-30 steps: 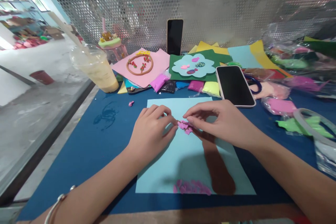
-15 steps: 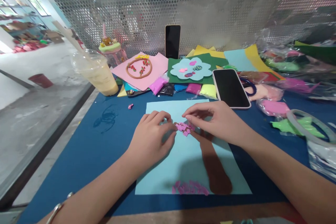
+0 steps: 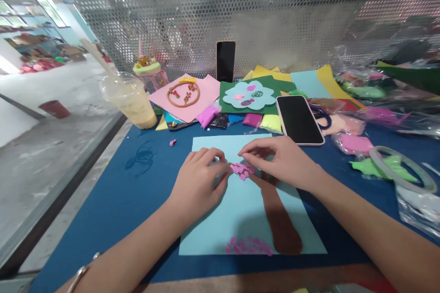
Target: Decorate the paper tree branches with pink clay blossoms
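Note:
A light blue sheet of paper [image 3: 213, 233] lies before me with a brown clay tree trunk [image 3: 280, 219] on it. Small pink clay petals [image 3: 241, 170] cluster at the end of a branch. More pink clay pieces [image 3: 249, 246] lie along the sheet's lower edge. My left hand [image 3: 204, 174] rests on the paper left of the cluster, its index fingertip at the petals and its thumb apart. Over the branch, my right hand [image 3: 280, 160] has thumb and index tips close together just above the petals. Anything between those tips is too small to make out.
Behind the sheet are a phone [image 3: 300, 120], packets of coloured clay [image 3: 271, 122] and finished clay pictures [image 3: 249, 94]. A drink cup [image 3: 132, 105] stands at the left, a second phone [image 3: 226, 61] upright at the back. A tape roll [image 3: 426, 183] and bagged clay [image 3: 354, 143] lie right.
The view has shifted slightly, so everything sits a little lower in the picture. Both hands stay in nearly the same place over the petals.

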Demonstrator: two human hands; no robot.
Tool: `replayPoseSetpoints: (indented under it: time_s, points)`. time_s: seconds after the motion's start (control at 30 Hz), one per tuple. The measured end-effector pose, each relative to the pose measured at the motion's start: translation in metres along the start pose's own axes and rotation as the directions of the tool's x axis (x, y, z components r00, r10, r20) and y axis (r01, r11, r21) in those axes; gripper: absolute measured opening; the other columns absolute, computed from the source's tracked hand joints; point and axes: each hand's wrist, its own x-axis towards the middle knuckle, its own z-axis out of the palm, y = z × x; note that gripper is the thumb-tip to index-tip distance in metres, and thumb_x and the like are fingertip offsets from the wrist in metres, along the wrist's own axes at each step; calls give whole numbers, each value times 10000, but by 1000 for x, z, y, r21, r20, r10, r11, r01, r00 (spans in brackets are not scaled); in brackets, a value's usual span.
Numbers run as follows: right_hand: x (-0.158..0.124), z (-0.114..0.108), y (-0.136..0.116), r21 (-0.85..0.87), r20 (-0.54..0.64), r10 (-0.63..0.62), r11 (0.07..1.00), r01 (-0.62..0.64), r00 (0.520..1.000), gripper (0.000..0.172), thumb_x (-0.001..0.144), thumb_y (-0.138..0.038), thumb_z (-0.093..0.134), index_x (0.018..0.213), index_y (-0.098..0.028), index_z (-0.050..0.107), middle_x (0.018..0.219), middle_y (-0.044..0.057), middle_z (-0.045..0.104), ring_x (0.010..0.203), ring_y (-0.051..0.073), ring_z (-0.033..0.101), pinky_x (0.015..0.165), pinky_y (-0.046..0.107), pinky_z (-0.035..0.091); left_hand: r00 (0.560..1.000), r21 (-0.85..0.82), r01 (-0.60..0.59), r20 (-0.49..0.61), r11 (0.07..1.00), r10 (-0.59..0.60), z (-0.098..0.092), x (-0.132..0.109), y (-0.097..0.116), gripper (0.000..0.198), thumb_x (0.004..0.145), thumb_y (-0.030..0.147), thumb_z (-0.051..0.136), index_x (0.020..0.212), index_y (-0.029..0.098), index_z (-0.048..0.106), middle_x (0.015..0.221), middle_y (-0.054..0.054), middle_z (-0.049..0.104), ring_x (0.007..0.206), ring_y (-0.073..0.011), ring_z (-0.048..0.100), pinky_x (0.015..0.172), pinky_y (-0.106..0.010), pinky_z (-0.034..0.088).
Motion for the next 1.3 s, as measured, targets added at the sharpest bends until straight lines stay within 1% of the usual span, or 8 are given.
replayPoseSetpoints:
  time_s: [0.1,0.17,0.3,0.47,0.67,0.87,1.0,1.3]
  points:
    - [0,0,0,1,1,4,1000,-4,1000,150,795,-272,577,807,-198,708,735,16,711,629,159,654,595,252,540,1000,38,-4,-27,999,5,0,2,-1,172,853,191,502,861,219,672,972,-47,635,835,-192,565,693,-340,387]
    - [0,0,0,-1,2,-1,1000,1,1000,147,795,-269,579,807,-200,708,734,15,712,643,161,657,617,255,543,998,78,-25,-54,997,29,1,4,-3,160,858,194,506,882,217,663,969,-46,637,830,-188,569,684,-331,386]
    - [1,0,1,-2,19,-13,1000,13,1000,143,799,-270,581,806,-199,705,743,15,713,676,160,655,636,243,534,989,157,-107,-88,982,122,4,9,-7,147,884,229,506,887,213,652,959,-36,650,857,-185,580,682,-319,393]
    - [1,0,1,1,29,-10,1000,10,1000,143,805,-257,570,818,-200,701,772,14,718,698,164,653,660,254,532,972,197,-204,-73,959,222,6,11,-7,197,911,247,479,829,195,650,886,-32,672,839,-174,584,690,-307,413]
    - [0,0,2,16,34,-11,1000,10,999,138,811,-253,569,823,-204,698,791,12,724,710,160,656,659,238,533,972,225,-209,-61,952,228,5,13,-5,195,912,240,484,820,183,647,884,-17,675,838,-169,576,686,-304,414]
    - [0,1,4,16,22,-18,1000,18,1000,120,804,-241,585,809,-215,703,773,-9,723,696,149,656,646,217,531,957,247,-252,-78,936,278,7,13,-8,179,908,220,492,826,187,647,877,-15,670,826,-169,570,675,-299,404]
    - [0,1,4,10,14,-12,1000,12,1000,110,795,-215,594,803,-220,703,761,-25,723,685,135,651,639,197,527,953,266,-262,-78,928,291,7,13,-8,165,901,204,499,814,177,637,897,-18,665,808,-166,565,665,-297,409]
    - [1,2,7,7,23,-15,1000,15,1000,105,794,-216,600,805,-222,705,771,-24,724,704,140,660,652,211,530,949,272,-283,-56,920,309,6,11,-9,174,905,203,491,808,170,632,831,-25,653,782,-164,571,637,-288,410]
